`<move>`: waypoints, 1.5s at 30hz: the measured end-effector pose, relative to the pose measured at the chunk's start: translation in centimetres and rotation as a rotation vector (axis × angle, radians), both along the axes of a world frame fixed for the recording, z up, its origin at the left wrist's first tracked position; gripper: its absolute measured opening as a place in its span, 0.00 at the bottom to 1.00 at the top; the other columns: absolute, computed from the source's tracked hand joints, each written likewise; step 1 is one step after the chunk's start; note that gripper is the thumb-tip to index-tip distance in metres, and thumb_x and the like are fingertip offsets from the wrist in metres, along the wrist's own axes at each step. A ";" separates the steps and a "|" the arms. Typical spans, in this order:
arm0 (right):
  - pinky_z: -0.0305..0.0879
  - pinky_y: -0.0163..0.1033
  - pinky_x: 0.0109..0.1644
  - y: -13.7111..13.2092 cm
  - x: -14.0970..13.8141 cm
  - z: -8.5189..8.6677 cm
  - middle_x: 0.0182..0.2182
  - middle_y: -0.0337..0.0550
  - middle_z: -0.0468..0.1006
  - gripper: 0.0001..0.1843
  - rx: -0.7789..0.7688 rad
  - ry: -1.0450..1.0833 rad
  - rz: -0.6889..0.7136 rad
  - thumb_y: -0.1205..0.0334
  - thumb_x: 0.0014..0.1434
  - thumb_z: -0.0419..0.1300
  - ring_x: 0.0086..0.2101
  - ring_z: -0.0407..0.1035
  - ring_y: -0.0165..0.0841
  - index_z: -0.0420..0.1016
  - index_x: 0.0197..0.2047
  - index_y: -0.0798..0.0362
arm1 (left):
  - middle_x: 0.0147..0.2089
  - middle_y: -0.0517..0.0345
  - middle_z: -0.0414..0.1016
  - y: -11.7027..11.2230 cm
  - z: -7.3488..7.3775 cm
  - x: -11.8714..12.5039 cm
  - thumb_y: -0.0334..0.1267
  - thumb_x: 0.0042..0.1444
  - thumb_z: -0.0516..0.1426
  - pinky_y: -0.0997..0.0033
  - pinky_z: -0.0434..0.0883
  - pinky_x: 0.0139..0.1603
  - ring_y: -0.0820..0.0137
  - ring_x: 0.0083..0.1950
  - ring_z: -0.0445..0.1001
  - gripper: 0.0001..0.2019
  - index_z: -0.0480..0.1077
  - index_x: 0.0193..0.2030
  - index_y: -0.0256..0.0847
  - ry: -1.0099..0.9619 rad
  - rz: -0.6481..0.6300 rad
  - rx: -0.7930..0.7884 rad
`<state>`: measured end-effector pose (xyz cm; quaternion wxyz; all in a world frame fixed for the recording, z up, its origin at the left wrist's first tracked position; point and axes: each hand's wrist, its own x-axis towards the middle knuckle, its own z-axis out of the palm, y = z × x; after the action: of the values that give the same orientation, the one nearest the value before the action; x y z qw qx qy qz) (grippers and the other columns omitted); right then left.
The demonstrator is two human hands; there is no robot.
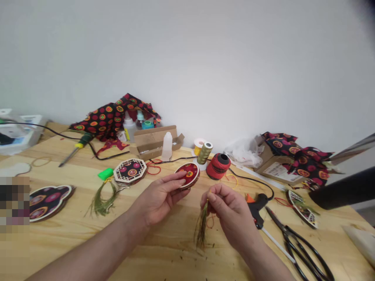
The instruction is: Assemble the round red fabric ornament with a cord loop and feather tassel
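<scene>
My left hand (165, 197) is closed on a round pendant (191, 175) with red patterned fabric inside a pale wooden rim. It is held tilted above the table, thumb on its face. Close by on the right, my right hand (224, 205) pinches the top of a green thread tassel (200, 230), whose strands hang down. A thin orange-red cord loop (210, 223) shows beside the tassel. Left of the hands lies an octagonal pendant (130, 171) with a lattice rim, near another green tassel (103, 198).
Scissors (303, 249) and a black glue gun (258, 208) lie at right. Behind the hands stand a red thread spool (218, 166), a green spool (204, 153) and a white bottle (167, 146). A screwdriver (74, 150) and patterned fabric (108, 117) are at left.
</scene>
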<state>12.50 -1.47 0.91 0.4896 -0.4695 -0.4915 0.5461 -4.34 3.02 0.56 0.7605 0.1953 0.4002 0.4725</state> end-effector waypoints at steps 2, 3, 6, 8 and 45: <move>0.60 0.31 0.27 -0.4 -0.5 -0.6 0.20 0.36 0.69 0.09 0.022 -0.039 -0.088 0.59 0.52 0.61 0.22 0.62 0.25 0.68 0.27 0.55 | 0.38 0.50 0.81 0.0 -0.2 0.1 0.17 0.50 0.55 0.81 0.76 0.32 0.73 0.33 0.79 0.12 0.76 0.36 0.32 -0.007 0.002 -0.018; 0.60 0.31 0.27 -0.5 -0.8 -0.9 0.20 0.35 0.69 0.08 0.027 -0.059 -0.112 0.60 0.51 0.61 0.22 0.62 0.25 0.69 0.27 0.56 | 0.38 0.50 0.81 -0.1 -0.3 0.2 0.17 0.50 0.55 0.81 0.76 0.31 0.73 0.32 0.79 0.12 0.76 0.36 0.32 -0.008 0.006 -0.024; 0.62 0.31 0.28 -1.0 -1.2 -1.7 0.23 0.37 0.71 0.07 0.017 -0.039 -0.125 0.63 0.49 0.62 0.24 0.64 0.25 0.72 0.33 0.55 | 0.37 0.50 0.81 -0.2 -0.4 0.5 0.16 0.50 0.54 0.80 0.77 0.30 0.73 0.31 0.79 0.13 0.76 0.35 0.32 0.002 0.009 -0.027; 0.65 0.32 0.29 -1.2 -1.2 -1.9 0.26 0.38 0.73 0.11 0.003 0.005 -0.126 0.65 0.47 0.62 0.25 0.67 0.26 0.72 0.37 0.55 | 0.37 0.49 0.81 -0.3 -0.4 0.7 0.16 0.50 0.55 0.80 0.77 0.29 0.72 0.31 0.79 0.13 0.76 0.36 0.32 0.024 0.000 -0.019; 0.46 0.31 0.22 -0.2 -0.8 -2.6 0.15 0.32 0.65 0.11 -0.286 0.043 -0.144 0.58 0.41 0.67 0.19 0.51 0.21 0.76 0.23 0.58 | 0.37 0.47 0.81 -1.1 -0.8 1.5 0.18 0.46 0.58 0.77 0.75 0.38 0.70 0.36 0.79 0.12 0.76 0.36 0.32 0.041 0.003 0.023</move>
<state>11.68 -1.62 -1.73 0.4661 -0.5566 -0.3630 0.5841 -2.83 1.89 -0.25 0.7493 0.2130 0.4105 0.4741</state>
